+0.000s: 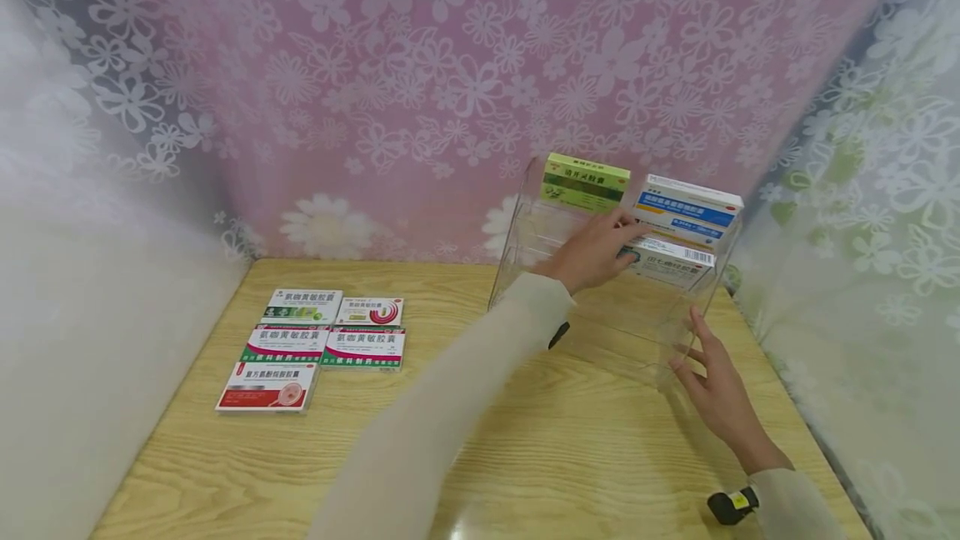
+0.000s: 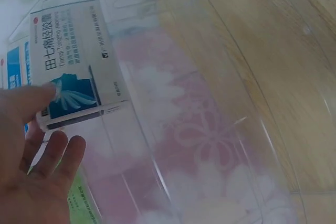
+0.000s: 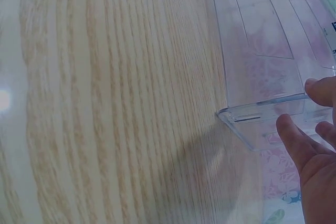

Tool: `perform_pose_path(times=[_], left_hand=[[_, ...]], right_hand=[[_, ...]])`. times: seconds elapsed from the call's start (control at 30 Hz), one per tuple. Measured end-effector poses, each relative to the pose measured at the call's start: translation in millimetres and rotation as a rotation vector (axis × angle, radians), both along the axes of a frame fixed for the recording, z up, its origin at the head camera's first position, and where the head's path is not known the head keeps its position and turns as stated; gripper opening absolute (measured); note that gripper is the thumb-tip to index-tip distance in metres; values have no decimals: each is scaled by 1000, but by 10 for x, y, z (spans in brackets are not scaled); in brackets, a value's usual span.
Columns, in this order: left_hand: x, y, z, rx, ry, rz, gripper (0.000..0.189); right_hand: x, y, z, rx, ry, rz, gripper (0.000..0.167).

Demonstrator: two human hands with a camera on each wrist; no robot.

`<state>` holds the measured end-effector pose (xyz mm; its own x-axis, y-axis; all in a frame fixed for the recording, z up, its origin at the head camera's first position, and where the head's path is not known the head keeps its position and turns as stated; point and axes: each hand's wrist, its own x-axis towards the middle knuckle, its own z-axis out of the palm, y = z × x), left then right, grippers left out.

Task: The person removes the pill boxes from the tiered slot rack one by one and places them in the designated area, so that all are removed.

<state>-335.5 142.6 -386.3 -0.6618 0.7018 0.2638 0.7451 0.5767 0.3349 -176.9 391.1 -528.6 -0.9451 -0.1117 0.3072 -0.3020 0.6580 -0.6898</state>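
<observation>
A clear plastic tiered rack [image 1: 618, 319] stands at the right of the table. My left hand [image 1: 596, 252] reaches into it and pinches the left end of a white medicine box with a teal picture [image 2: 79, 59], thumb on its front face. That box sits upright in a middle tier. Behind it, a blue-and-white medicine box [image 1: 686, 213] stands in the top tier, with a green medicine box [image 1: 585, 186] to its left. My right hand [image 1: 716, 390] grips the rack's right side near the front lower corner, thumb and fingers on either side of the clear panel [image 3: 268, 109].
On the wooden table [image 1: 225, 473], several medicine boxes lie flat at the left, among them a red-and-white box [image 1: 266, 387] and a small white box [image 1: 370, 312]. Flowered curtains [image 1: 375, 107] hang behind and at both sides, the right one close to the rack.
</observation>
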Motion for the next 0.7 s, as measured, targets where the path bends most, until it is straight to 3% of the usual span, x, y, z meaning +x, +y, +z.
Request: perform_pose_path(times=[0.27, 0.37, 0.7], left_hand=[[-18, -18, -69, 153, -35, 7, 40], [-41, -93, -39, 182, -46, 12, 39], [-14, -665, 185, 298, -88, 12, 40]], right_hand=[[14, -19, -9, -9, 21, 10, 93], [15, -20, -15, -5, 28, 11, 93], [7, -11, -9, -2, 11, 6, 92]])
